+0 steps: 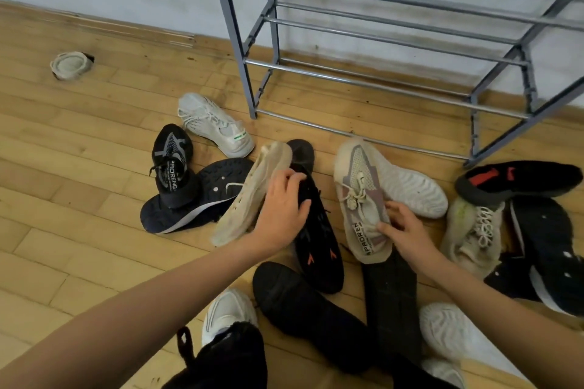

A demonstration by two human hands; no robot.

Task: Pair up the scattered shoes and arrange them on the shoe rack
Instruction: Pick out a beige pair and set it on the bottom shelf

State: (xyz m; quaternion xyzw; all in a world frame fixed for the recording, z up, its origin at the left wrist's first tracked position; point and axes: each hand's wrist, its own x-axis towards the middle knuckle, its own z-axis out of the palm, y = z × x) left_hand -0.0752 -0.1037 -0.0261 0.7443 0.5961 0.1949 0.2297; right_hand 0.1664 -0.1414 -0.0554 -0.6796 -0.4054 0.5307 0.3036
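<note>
Many shoes lie scattered on the wooden floor in front of a grey metal shoe rack (373, 25) whose shelves hold nothing. My left hand (281, 208) grips a beige shoe (249, 196) lying on its side, sole towards me, beside a black shoe with orange marks (319, 243). My right hand (407, 230) holds the heel of a beige and pink knit shoe (363, 196) with white laces. A white sneaker (215, 123) lies near the rack's left leg. Left of it sit a black knit shoe (172, 158) and a navy shoe (196, 196), sole up.
A black shoe with red marks (518, 180), a cream laced shoe (474, 230) and a black sole-up shoe (543, 246) lie at the right. More black and white shoes lie near me. A round beige object (71, 65) sits far left by the wall.
</note>
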